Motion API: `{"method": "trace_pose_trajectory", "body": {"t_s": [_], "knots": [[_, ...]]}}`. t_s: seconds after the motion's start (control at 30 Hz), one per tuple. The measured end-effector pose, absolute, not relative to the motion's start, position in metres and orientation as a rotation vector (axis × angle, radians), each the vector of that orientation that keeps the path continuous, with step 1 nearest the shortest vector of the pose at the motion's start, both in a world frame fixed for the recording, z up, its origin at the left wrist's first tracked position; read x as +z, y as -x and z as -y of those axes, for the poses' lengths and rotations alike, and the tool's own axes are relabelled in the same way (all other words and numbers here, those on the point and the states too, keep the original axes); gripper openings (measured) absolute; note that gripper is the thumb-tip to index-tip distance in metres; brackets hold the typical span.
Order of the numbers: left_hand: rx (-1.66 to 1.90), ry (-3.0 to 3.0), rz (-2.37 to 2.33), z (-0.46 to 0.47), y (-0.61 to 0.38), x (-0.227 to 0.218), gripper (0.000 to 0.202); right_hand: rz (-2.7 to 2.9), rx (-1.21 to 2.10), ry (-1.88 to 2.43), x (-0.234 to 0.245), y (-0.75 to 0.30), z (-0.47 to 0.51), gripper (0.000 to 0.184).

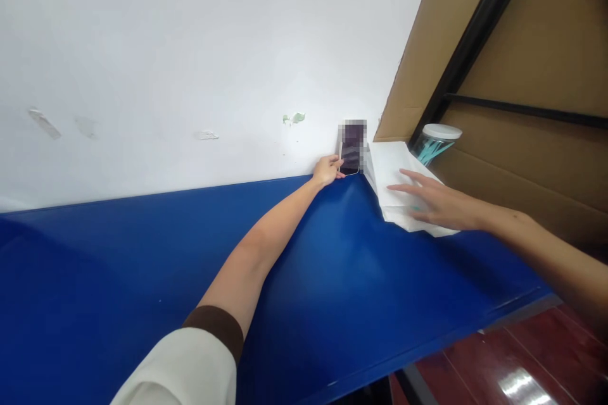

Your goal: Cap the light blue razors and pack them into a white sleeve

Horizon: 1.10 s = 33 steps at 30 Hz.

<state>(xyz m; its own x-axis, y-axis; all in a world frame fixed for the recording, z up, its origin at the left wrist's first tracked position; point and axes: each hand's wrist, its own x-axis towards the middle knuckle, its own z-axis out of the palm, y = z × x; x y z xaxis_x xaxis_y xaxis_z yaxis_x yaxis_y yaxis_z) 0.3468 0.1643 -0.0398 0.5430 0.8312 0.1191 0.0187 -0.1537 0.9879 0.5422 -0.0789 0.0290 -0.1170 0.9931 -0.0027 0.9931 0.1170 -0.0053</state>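
A phone (350, 150) stands upright against the white wall at the back of the blue table; part of it is blurred out. My left hand (329, 170) reaches forward and grips the phone's lower left edge, with the fingers closed on it. To the right, my right hand (434, 199) is over a white paper bag or folded sheet (389, 164), fingers spread. Whether the fingertips touch the paper cannot be made out. Behind the paper is a clear jar (434, 144) with a white lid and several light-blue sticks inside.
The blue tabletop (327, 278) runs along the white wall (190, 44), which has peeled patches. Brown cardboard (536, 50) and a black metal frame (475, 31) border the right side. Below the table's front edge lies a red tiled floor (475, 367).
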Motion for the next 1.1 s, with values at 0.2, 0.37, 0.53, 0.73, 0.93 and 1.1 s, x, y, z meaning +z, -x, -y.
{"method": "trace_pose_trajectory", "body": {"t_s": [0.2,0.37,0.53,0.73,0.93,1.1], "knots": [[0.867,-1.628,-0.798,-0.166,-0.321,-0.039,0.037,2.359,-0.060,2.011,0.022,-0.551,0.078,0.051],[0.880,-1.674,-0.853,-0.158,-0.309,-0.034,0.044,2.326,-0.291,2.011,0.019,-0.554,0.081,0.050],[0.902,-1.788,-0.919,-0.138,-0.281,-0.029,0.044,2.305,-0.423,1.977,0.020,-0.554,0.082,0.051],[0.903,-2.130,-0.849,-0.097,-0.179,-0.020,0.031,2.299,-0.435,1.896,0.037,-0.536,0.073,0.051],[0.469,-2.817,-0.946,-0.061,-0.053,-0.012,0.048,2.425,-0.337,1.739,0.032,-0.526,0.068,0.049],[0.399,-2.661,-1.254,-0.045,0.017,-0.013,0.057,2.489,-0.179,1.738,0.018,-0.524,0.068,0.043]]}}
